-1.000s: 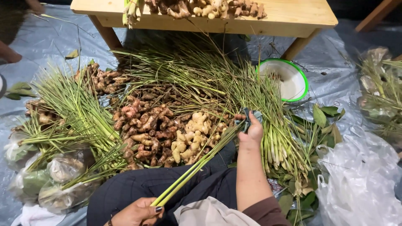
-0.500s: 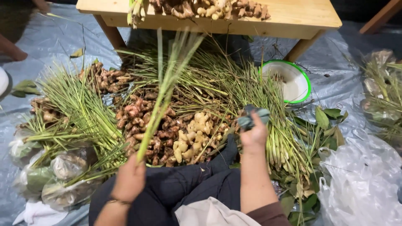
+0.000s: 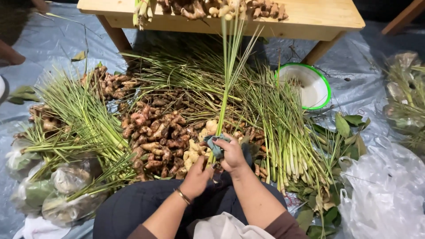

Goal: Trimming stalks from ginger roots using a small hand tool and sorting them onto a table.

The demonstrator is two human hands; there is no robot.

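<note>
Now both hands' fingers curled shut: left hand (image 3: pixel 197 176) grips lemongrass bundle (image 3: pixel 226 84) base; right hand (image 3: pixel 232 155) clutches teal cloth (image 3: pixel 215 144).

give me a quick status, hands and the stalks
Left hand and right hand both gripping the base of the lemongrass bundle, stalks upright. Blue-grey cloth at right hand. Ginger pile directly beneath.

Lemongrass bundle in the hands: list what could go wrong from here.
1. The lemongrass bundle stands upright, gripped only at its base by the right hand and left hand; loose stalks might slip out or splay.
2. Its tips reach the wooden table edge and could knock ginger roots off.
3. The blue-grey cloth in the right hand may get in the way of a firm grip.
</note>
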